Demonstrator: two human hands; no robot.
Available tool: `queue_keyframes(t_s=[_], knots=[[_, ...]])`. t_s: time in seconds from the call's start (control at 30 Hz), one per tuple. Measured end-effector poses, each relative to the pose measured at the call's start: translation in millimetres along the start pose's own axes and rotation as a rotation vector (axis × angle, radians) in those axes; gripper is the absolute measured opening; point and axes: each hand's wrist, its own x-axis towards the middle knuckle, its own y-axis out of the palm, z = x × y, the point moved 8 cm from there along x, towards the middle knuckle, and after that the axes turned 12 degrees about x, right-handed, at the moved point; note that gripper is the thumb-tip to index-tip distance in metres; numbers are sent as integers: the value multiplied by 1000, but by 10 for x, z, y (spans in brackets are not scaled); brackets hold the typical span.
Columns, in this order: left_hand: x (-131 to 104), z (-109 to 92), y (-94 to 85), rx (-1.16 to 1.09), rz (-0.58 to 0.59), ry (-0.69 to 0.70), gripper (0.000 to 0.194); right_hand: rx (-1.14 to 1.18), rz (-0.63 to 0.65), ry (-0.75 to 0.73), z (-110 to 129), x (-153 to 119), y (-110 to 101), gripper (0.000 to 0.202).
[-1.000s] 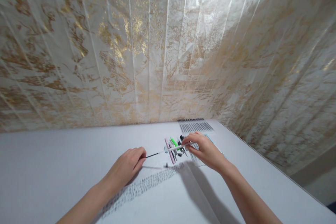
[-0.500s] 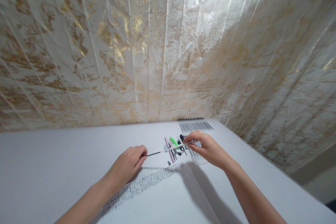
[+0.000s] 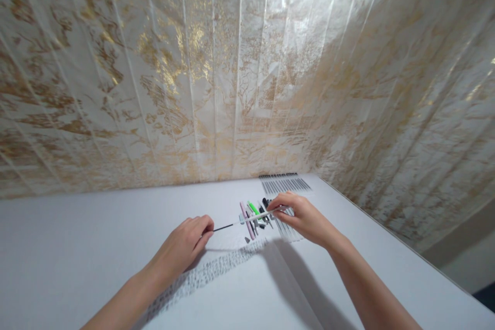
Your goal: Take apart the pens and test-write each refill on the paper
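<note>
My left hand (image 3: 192, 240) is closed, fingertips pinching the end of a thin black pen refill (image 3: 223, 228). The refill runs right, in line with a slim white pen barrel (image 3: 253, 217). Fingers and thumb of my right hand (image 3: 297, 216) pinch the barrel's other end. Whether the refill sits inside the barrel is too small to tell. Beneath the barrel lies a cluster of pens, among them a pink pen (image 3: 243, 210) and a bright green pen (image 3: 253, 208). Several dark and grey pens there are partly hidden by my right hand.
A small dark grey piece (image 3: 247, 240) lies near the pens. Behind stands a row of thin dark strokes or sticks (image 3: 286, 184). A band of dark writing-like marks (image 3: 216, 269) crosses the white surface (image 3: 96, 237). A gold-patterned wall covering (image 3: 174, 87) rises behind.
The whole view has shifted slightly, so things appear a little farther left. Both hands keep their grip, and the refill and barrel stay in line.
</note>
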Motion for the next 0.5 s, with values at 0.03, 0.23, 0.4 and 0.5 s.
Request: queue_keyframes(t_s=[0.03, 0.23, 0.4, 0.5], knots=[[0, 0, 2, -1, -1, 0, 18, 1, 1, 1, -7, 1, 1, 16], [-4, 4, 3, -10, -12, 6, 18, 20, 2, 62, -76, -1, -6, 14], [13, -66, -29, -33, -25, 29, 18, 40, 32, 83, -75, 5, 40, 15], [81, -217, -88, -65, -42, 54, 19, 73, 68, 81, -43, 7, 181, 13]])
